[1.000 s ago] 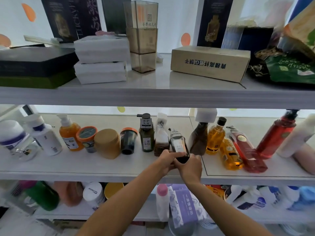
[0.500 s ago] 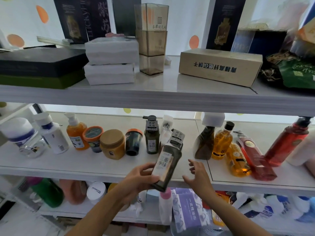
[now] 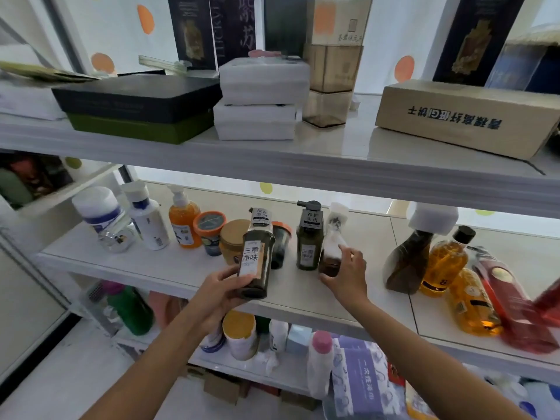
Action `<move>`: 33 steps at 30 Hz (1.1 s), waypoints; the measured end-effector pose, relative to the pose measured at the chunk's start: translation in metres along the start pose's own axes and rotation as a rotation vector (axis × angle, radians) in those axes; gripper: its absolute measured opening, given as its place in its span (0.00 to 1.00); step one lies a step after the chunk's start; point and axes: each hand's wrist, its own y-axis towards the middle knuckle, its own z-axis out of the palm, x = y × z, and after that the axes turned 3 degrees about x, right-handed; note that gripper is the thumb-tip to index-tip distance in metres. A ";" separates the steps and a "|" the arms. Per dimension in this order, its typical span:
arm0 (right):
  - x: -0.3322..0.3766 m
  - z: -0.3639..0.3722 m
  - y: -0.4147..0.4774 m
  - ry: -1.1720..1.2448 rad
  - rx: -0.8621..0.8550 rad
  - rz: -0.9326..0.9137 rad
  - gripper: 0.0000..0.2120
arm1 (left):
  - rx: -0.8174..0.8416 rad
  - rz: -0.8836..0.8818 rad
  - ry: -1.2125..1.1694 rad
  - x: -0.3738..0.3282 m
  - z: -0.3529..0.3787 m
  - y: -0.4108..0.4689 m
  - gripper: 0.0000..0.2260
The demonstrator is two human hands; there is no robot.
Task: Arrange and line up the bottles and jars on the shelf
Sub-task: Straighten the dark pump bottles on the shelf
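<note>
The dark olive bottle has left the middle shelf. A second ago both hands were on it where it leaned near the front edge, just right of the wrapped bottle. Now the left hand alone grasps it by its lower half. It has carried the bottle leftward, so it hangs roughly upright over the front edge, in front of the tan-lidded jar and the dark cup. The right hand has let go of it and gone to the wrapped bottle, thumb and fingers closed round its base.

From where I stand, that looks like making room. The spot the olive bottle came from is bare, and the wrapped one seems about to be nudged into line beside the pump bottle. The row is only partly sorted.

As for what is in them, the olive bottle and the pump bottle both look full of dark liquid. The wrapped bottle shows brown liquid in its lower part only, with pale wrapping above. Toward the left end, the orange pump bottle holds orange gel. The tan-lidded jar is closed, so its contents are hidden, and the 2 white bottles are opaque.

Toward the right end, 1 amber bottle stands upright and full. A second amber bottle and the red bottle lie on their sides near the front edge, not yet stood up.
</note>
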 end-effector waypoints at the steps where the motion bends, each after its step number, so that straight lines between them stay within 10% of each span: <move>1: 0.004 0.002 0.003 -0.033 0.008 0.000 0.38 | -0.009 -0.012 0.010 0.000 0.004 0.008 0.17; 33: -0.033 -0.026 0.020 -0.580 0.020 0.061 0.36 | -0.045 -0.096 0.142 0.007 0.038 0.094 0.20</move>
